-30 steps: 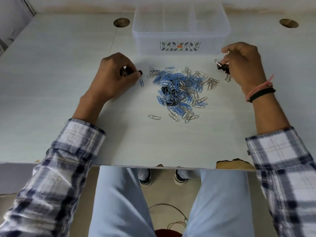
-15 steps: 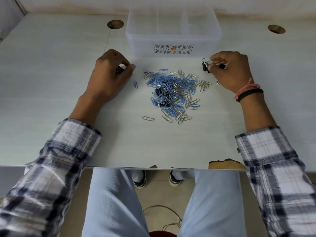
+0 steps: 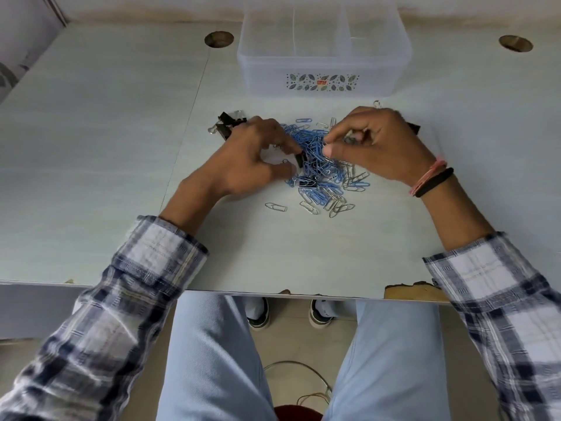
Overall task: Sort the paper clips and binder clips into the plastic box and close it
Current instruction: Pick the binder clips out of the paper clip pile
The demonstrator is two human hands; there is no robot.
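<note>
Head view, left grip point(image 3: 258, 159) pinching binder clip point(image 3: 300, 161)

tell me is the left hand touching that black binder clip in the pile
Touching. The head view shows the left hand pinching the black binder clip between thumb and fingertips at the left edge of the paper clip pile.

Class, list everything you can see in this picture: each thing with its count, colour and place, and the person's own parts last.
plastic box: one, clear, lid off, far side of table
paper clips: heap, blue and silver, table centre
binder clips: small group, black, left of heap
binder clip: one, black, pinched by left hand
table: one, pale, two round holes at the back
cable: thin, on floor
left hand: at heap's left edge
right hand: over heap, fingers curled, contents unclear
sleeves: two, checked
</note>
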